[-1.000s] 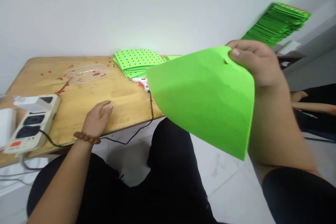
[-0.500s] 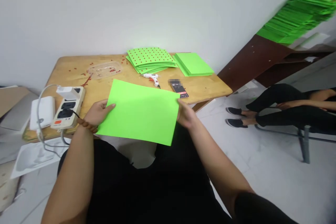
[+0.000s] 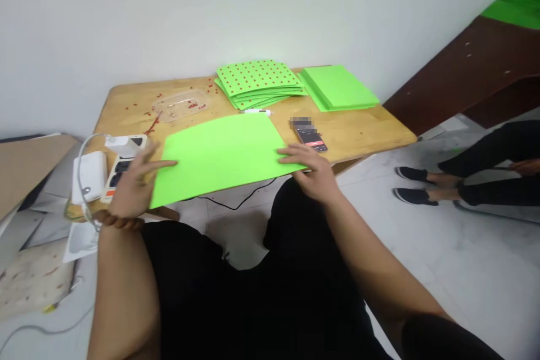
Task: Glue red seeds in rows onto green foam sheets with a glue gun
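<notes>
A plain green sheet (image 3: 223, 152) lies at the front of the wooden table (image 3: 358, 135), its near edge reaching past the table edge. My left hand (image 3: 137, 183), fingers spread, touches its left side. On its right side rests my right hand (image 3: 310, 169), fingers apart and flat on the sheet. Behind the sheet, the white glue gun (image 3: 256, 111) is partly covered. Green sheets with red dots (image 3: 259, 77) are stacked at the back, beside a stack of plain green sheets (image 3: 340, 87). A phone (image 3: 310, 136) lies right of the sheet.
A clear tray (image 3: 181, 106) with red bits sits at the back left. The power strip (image 3: 113, 177) and a white power bank (image 3: 89, 178) with cables are at the left edge. A seated person's legs (image 3: 498, 185) are at the right, near a brown cabinet (image 3: 455, 73).
The green sheet has gone from being held up in both hands to lying on the table, over part of the glue gun. Both hands have loosened and spread their fingers. The view has shifted.
</notes>
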{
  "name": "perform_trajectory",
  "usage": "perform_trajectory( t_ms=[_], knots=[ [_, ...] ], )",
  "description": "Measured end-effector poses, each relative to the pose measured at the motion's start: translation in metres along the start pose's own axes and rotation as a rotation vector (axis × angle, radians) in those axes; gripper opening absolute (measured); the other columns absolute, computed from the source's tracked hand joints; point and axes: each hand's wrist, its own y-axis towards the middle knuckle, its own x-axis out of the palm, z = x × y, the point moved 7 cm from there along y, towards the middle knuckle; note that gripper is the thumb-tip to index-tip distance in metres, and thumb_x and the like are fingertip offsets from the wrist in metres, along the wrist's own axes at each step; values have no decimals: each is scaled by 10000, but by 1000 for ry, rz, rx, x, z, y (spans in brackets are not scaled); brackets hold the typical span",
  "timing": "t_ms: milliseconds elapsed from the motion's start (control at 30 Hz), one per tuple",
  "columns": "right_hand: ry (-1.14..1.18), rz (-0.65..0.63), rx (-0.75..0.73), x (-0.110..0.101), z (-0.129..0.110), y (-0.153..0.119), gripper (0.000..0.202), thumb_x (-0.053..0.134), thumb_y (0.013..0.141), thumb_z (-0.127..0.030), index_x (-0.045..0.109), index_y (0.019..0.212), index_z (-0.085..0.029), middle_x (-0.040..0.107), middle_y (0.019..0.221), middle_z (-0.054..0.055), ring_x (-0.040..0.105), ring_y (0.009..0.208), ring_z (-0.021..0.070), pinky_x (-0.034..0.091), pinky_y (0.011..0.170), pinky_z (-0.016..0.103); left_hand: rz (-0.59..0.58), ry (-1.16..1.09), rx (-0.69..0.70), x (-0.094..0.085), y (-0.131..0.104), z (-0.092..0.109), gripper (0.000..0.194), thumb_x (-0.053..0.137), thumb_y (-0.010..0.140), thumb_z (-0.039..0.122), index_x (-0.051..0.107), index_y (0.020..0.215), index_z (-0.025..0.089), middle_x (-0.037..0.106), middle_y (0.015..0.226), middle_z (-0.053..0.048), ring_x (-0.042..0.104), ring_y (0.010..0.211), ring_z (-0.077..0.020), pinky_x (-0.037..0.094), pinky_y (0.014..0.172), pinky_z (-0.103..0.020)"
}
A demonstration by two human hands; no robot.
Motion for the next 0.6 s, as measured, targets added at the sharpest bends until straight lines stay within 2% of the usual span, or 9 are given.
perform_trajectory(
  t_ms=[33, 100, 200, 267, 300, 400, 467, 533, 600],
  knots=[
    [-89, -93, 37, 20, 18, -8, 453, 615, 879, -83, 865, 1153, -344, 818, 1393, -13, 692, 1427, 320, 549, 1188, 630, -86, 22, -28, 8, 0, -5, 482, 514, 1043, 566, 834, 1182, 233, 623, 1660, -82, 562, 1571, -368, 418, 1355, -557],
    [-121, -141, 82, 47, 47, -24, 416, 624, 854, -89, 881, 1090, -314, 826, 1368, 32, 707, 1395, 401, 539, 1127, 725, -189, 65, -117, 20, -2, -13, 453, 479, 1046, 444, 847, 1212, 239, 710, 1562, -90, 660, 1471, -354, 458, 1324, -572],
    [-141, -101, 100, 59, 67, -35, 371, 641, 890, -125, 877, 1120, -298, 797, 1433, 60, 630, 1491, 430, 471, 1178, 759, -73, 96, -167, 24, -2, -7, 442, 471, 1062, 369, 813, 1300, 221, 771, 1458, -103, 708, 1397, -321, 528, 1263, -530],
    [-163, -79, 88, 58, 69, -34, 363, 634, 901, -131, 868, 1113, -310, 812, 1404, 44, 646, 1482, 398, 486, 1187, 715, -8, 93, -116, 33, -1, 11, 443, 484, 1096, 389, 785, 1344, 180, 786, 1394, -137, 733, 1332, -315, 558, 1225, -524],
    [-171, -82, 81, 58, 68, -33, 361, 631, 904, -133, 864, 1109, -317, 819, 1388, 35, 665, 1463, 383, 501, 1178, 693, -28, 96, -61, 44, 1, 24, 446, 520, 1102, 418, 778, 1357, 159, 781, 1395, -157, 731, 1332, -324, 555, 1227, -534],
    [-176, -111, 72, 62, 64, -30, 346, 634, 907, -150, 858, 1097, -331, 825, 1373, 22, 696, 1426, 370, 525, 1155, 670, -262, 141, 145, 91, 1, 68, 569, 757, 1028, 494, 721, 1499, 176, 623, 1654, -176, 554, 1575, -390, 430, 1338, -615],
    [-175, -109, 75, 64, 62, -30, 331, 642, 908, -159, 855, 1093, -331, 826, 1369, 21, 703, 1416, 371, 532, 1149, 667, -436, 230, 165, 118, -1, 87, 655, 835, 1003, 441, 655, 1597, 232, 490, 1775, -152, 386, 1690, -421, 315, 1374, -711],
    [-169, -115, 81, 64, 62, -31, 316, 650, 907, -168, 851, 1092, -327, 826, 1370, 21, 706, 1409, 374, 535, 1151, 667, -515, 306, 112, 130, -1, 97, 587, 791, 1053, 341, 642, 1616, 270, 461, 1796, -135, 342, 1714, -410, 292, 1373, -738],
    [-163, -125, 91, 63, 62, -32, 302, 662, 902, -175, 846, 1090, -323, 822, 1381, 19, 699, 1418, 376, 524, 1174, 665, -531, 335, 83, 133, 1, 101, 541, 764, 1075, 279, 658, 1605, 282, 470, 1791, -129, 351, 1712, -393, 303, 1376, -718]
  ],
)
